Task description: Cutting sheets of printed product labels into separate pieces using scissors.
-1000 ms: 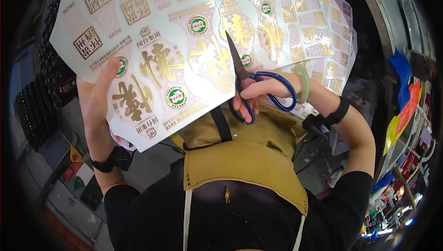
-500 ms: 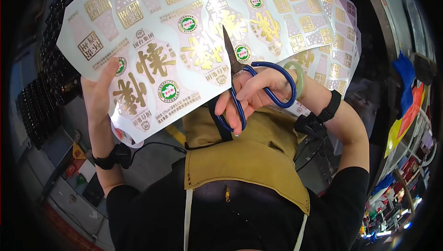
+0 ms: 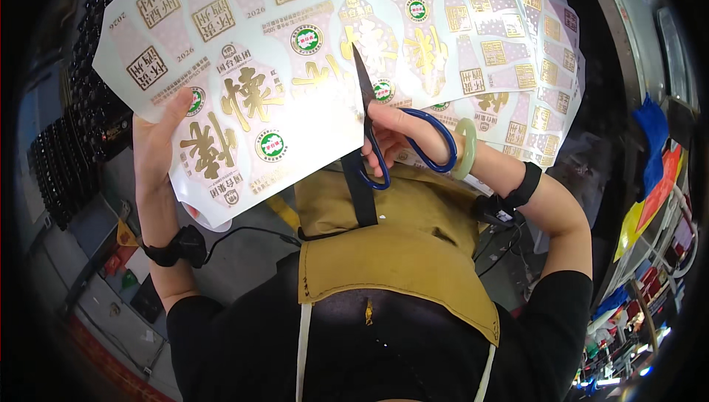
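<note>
Head view: left hand (image 3: 159, 136) closed on gold-printed label sheets (image 3: 244, 140) beneath its thumb, other fingers hidden; right hand (image 3: 399, 127) curled through blue-handled scissors (image 3: 364, 83). Sheets seemed light, flexible, easily creased, best gripped by margins.

The front sheet (image 3: 314, 132) stretched before the body, its left side in the left grip (image 3: 164, 132) (thumb on top). Other sheets (image 3: 545, 115) lay beneath it, reaching out past its right side. The scissors (image 3: 365, 90) sat in the right grip (image 3: 395, 125), blade over the front sheet, tip pointing away from the body. A bracelet (image 3: 467, 149) circled the right wrist, and the apron (image 3: 399, 262) lay between the forearms, nearer the body than the scissors.
</note>
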Available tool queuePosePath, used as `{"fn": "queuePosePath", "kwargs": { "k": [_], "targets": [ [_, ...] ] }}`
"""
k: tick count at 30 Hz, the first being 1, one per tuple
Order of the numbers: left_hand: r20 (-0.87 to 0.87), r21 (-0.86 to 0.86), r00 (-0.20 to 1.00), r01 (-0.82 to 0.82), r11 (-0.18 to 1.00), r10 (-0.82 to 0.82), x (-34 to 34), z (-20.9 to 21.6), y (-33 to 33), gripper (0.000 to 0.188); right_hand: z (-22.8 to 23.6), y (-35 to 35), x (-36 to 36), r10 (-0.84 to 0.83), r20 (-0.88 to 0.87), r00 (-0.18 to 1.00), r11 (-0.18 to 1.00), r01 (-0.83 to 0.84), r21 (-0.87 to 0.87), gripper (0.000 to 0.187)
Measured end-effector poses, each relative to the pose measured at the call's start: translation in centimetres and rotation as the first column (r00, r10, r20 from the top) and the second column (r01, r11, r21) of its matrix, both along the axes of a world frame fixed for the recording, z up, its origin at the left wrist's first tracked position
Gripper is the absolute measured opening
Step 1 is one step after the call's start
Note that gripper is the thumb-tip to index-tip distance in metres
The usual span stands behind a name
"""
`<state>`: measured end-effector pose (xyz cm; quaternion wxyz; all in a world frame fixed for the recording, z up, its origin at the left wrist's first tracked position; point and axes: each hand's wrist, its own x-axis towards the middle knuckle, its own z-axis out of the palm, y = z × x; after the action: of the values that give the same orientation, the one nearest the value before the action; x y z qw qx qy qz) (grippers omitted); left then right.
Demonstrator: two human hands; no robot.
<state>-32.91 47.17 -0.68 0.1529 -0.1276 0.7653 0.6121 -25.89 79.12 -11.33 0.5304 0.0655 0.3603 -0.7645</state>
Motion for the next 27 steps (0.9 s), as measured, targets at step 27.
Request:
{"fn": "queuePosePath", "kwargs": {
  "k": [27],
  "targets": [
    [0.002,0.070,0.999,0.046,0.996,-0.046,0.2,-1.0,-1.9,0.032,1.9,-0.8,0.8,-0.102,-0.176,0.979,0.977,0.132,0.169,0.071]
  ]
}}
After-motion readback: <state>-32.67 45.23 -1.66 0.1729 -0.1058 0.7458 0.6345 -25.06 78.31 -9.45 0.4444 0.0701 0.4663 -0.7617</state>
